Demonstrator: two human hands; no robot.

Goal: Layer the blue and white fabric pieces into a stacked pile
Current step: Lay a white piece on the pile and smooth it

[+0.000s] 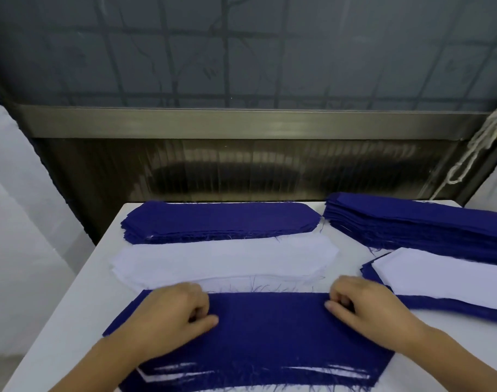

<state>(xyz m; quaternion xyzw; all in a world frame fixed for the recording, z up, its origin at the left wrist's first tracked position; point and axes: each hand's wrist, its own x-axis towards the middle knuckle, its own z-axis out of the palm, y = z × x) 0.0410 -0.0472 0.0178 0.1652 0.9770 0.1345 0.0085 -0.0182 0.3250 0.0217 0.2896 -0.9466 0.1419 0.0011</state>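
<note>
My left hand [171, 309] and right hand [363, 304] both rest on the top blue fabric piece [269, 326] of the layered pile nearest me, fingers curled and pinching its far edge near each end. White layers [168, 376] peek out at the pile's near edge. Beyond it on the white table [80, 301] lie a stack of white fabric pieces [224, 258] and a stack of blue fabric pieces [219, 220]. To my right sit a taller blue stack [416, 222] and a white piece on blue [445, 278].
</note>
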